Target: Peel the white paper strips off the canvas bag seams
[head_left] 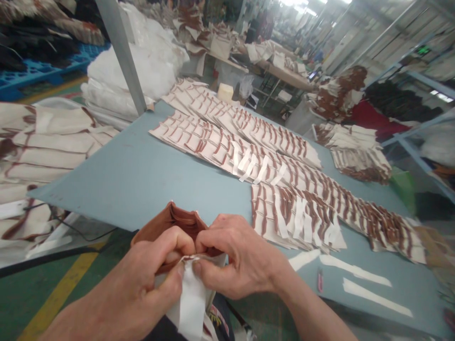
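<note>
My left hand (152, 272) and my right hand (236, 255) meet at the near edge of the table, closed side by side on the rim of a leather piece (156, 229). The piece is brown inside and pale outside, and its rim stands partly spread like the mouth of a pouch. A white strip (192, 305) hangs down from the pinched rim, below my thumbs. Both thumbs press on the rim from the near side with fingers curled behind. The lower part of the piece is partly hidden by my hands.
A blue-grey table (117, 175) bears long overlapping rows of cream and brown pieces (220, 142). A shorter stack (270, 213) with white strips lies nearer. Loose strips (377, 296) and a small pink tool (320, 281) lie at right. A metal post (122, 57) rises at the far-left corner.
</note>
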`<state>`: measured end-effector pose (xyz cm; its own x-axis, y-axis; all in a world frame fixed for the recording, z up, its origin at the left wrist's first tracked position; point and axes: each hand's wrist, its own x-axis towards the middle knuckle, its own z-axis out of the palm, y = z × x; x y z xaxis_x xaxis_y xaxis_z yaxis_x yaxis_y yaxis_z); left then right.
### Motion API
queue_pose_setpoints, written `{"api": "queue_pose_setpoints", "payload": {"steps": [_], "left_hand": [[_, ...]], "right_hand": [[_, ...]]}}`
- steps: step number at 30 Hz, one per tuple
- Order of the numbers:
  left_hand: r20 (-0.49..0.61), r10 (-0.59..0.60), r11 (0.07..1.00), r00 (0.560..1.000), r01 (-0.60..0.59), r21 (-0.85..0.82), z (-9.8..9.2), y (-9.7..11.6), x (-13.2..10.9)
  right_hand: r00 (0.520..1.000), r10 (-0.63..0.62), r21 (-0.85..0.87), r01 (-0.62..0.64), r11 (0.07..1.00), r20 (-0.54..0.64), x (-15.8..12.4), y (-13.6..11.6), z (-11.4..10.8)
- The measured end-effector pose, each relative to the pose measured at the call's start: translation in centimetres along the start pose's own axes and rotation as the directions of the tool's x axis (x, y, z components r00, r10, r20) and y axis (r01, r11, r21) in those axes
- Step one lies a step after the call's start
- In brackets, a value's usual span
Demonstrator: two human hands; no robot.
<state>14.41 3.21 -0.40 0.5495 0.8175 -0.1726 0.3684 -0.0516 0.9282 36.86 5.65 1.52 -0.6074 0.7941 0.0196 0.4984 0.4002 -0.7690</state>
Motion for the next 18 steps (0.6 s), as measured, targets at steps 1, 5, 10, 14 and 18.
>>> {"api": "queue_pose_setpoints", "payload": {"steps": [1,5,10,14,18], "left_hand": [[0.004,0.037,0.999,0.999,-0.037,0.009,0.1,-0.4,0.0],[-0.103,0.187,0.977,0.977,-0.174,0.125,0.6,-1.6,-0.1],[-0.202,0.461,0.867,0.864,-0.390,0.311,1.2,-2.6,0.2],[-0.135,0.689,0.691,0.712,-0.590,0.418,0.7,-3.2,1.3],[-0.034,0.766,0.591,0.642,-0.683,0.429,0.1,-3.8,1.8]], "right_hand": [[1.000,0.004,0.018,-0.003,1.000,-0.008,0.0,0.1,0.3],[0.997,0.003,0.087,0.004,0.996,-0.078,0.0,0.6,1.6],[0.990,0.083,0.371,-0.035,0.928,-0.113,-0.2,0.9,2.8],[0.982,0.190,0.587,-0.152,0.795,-0.003,-0.6,1.1,3.0],[0.948,0.236,0.783,-0.311,0.539,0.214,-1.2,1.5,3.1]]}}
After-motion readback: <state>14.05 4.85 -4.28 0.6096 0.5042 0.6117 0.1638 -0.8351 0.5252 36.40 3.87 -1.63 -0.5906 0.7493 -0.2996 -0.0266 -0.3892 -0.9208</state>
